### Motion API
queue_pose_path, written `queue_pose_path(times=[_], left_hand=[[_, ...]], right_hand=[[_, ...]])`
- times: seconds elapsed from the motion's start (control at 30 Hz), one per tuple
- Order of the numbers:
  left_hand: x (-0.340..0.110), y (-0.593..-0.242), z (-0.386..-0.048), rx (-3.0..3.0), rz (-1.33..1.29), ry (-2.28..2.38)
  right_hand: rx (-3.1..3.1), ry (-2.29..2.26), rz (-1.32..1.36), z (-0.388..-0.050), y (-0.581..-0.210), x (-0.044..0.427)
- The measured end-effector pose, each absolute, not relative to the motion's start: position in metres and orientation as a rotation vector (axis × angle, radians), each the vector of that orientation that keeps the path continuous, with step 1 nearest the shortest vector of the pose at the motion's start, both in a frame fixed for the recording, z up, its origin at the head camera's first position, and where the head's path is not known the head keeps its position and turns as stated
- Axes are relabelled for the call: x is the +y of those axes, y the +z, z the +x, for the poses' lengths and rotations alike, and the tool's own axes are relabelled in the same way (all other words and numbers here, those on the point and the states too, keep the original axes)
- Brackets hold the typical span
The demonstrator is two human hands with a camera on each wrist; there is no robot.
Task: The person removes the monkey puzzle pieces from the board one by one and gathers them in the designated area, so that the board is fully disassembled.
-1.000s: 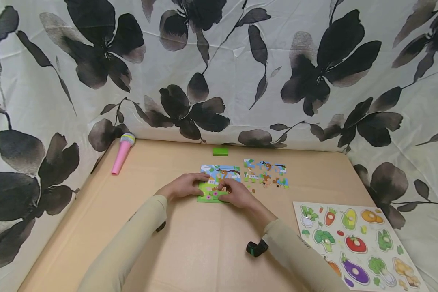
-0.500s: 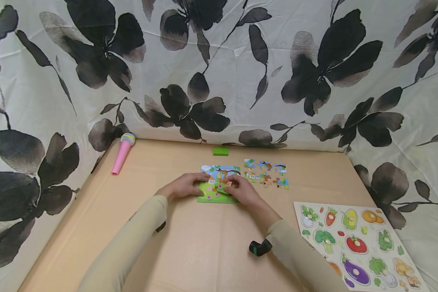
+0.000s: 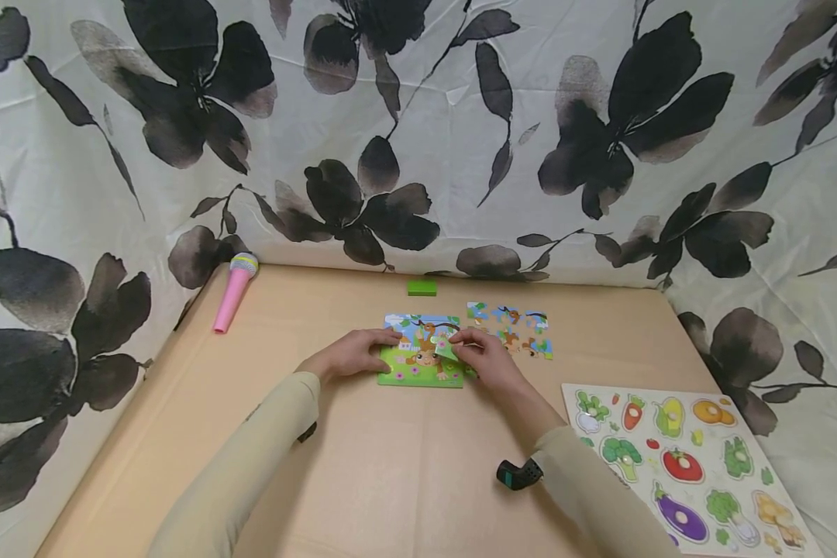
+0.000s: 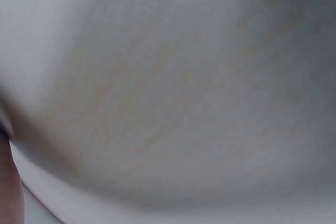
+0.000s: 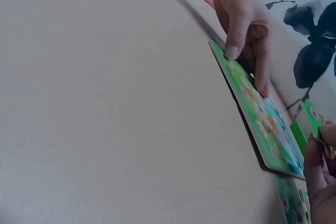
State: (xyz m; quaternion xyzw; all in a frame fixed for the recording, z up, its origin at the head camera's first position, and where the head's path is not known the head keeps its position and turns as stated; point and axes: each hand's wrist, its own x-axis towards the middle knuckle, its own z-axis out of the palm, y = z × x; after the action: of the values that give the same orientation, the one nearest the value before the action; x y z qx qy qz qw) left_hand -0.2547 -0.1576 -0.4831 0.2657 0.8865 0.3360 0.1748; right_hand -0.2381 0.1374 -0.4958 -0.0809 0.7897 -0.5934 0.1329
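A small picture puzzle (image 3: 418,378) with a monkey on a green and blue scene lies flat on the table. My left hand (image 3: 352,353) rests at its left side, thumb and index finger touching the board; the right wrist view shows this left hand (image 5: 244,17) from the side. Between thumb and fingers, my right hand (image 3: 490,363) pinches a green puzzle piece (image 3: 444,346) with a pink flower, tilted above the board's right part. In the right wrist view the piece (image 5: 310,113) stands up from the fingertips. The left wrist view is a blurred pale surface.
Several loose puzzle pieces (image 3: 509,316) lie right of the board, some partly behind my right hand. A green block (image 3: 421,288) sits at the back. At left is a pink toy microphone (image 3: 230,302). A vegetable picture board (image 3: 704,422) lies at right, by the right sleeve.
My right hand has lifted the green puzzle piece from the board's lower middle and carried it right, uncovering the monkey's face. The left hand stays in place.
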Motion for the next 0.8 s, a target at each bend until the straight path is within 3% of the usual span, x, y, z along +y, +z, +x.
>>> queue_pose_path(times=[0.3,0.8], left_hand=[[-0.159,-0.483,-0.255,2.515,0.756,0.946],[-0.157,-0.481,-0.254,2.515,0.749,0.942]], right_hand=[[2.395,-1.629,-0.113,-0.233,-0.492,0.178],[2.449,-1.200,-0.429,-0.234,-0.468,0.245]])
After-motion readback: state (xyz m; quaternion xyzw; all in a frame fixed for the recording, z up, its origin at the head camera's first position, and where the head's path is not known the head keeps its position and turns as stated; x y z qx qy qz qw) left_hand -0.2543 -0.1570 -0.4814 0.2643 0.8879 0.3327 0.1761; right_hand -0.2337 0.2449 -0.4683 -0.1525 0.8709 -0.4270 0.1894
